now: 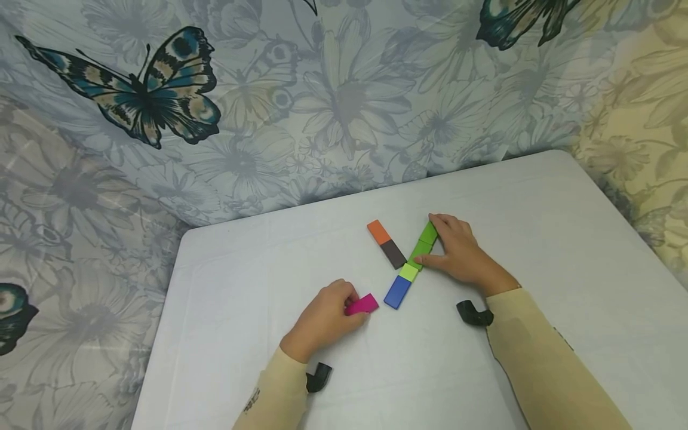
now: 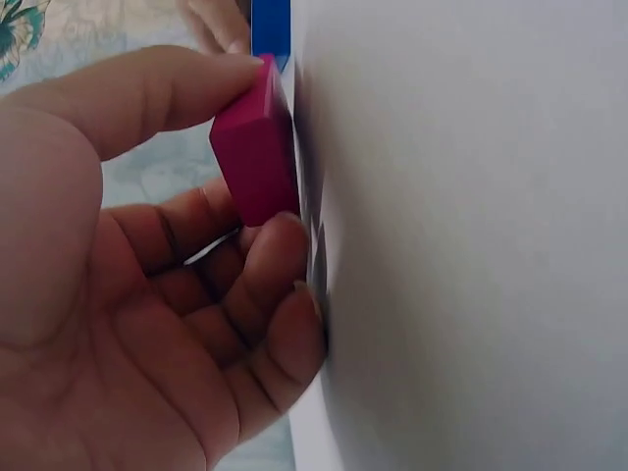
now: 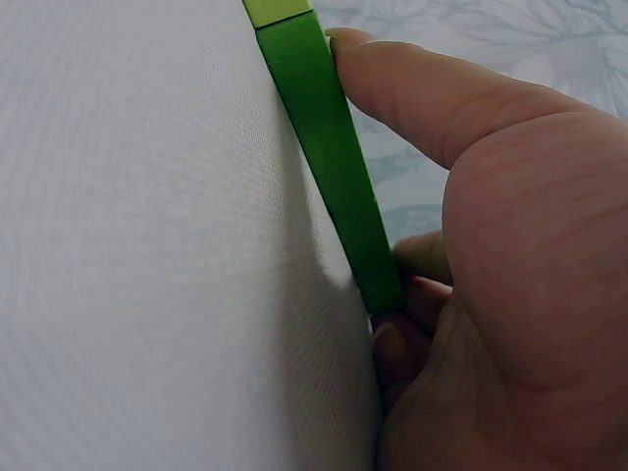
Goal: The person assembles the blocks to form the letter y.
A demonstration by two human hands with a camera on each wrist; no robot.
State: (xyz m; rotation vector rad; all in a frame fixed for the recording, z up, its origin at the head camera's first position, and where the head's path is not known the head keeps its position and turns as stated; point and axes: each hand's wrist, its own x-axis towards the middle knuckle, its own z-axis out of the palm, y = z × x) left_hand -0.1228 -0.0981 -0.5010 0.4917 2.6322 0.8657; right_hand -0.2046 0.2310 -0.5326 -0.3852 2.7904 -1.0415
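My left hand (image 1: 329,316) pinches a magenta block (image 1: 362,305) between thumb and fingers. In the left wrist view the magenta block (image 2: 253,157) is tilted, close to the white table. My right hand (image 1: 457,251) spans the green blocks (image 1: 423,243), which lie end to end on the table, thumb at their near end and fingertips curled at the far end. Below them in the same slanted row come a lime block (image 1: 409,272) and a blue block (image 1: 398,292). The right wrist view shows the green blocks (image 3: 329,147) lined up with the lime one.
An orange block (image 1: 378,232) and a dark brown block (image 1: 393,254) lie end to end, slanting toward the row and forming a branch. The white table (image 1: 231,286) meets a wall (image 1: 344,101) patterned with flowers and butterflies. Black wrist pieces (image 1: 475,313) stick out at both sleeves.
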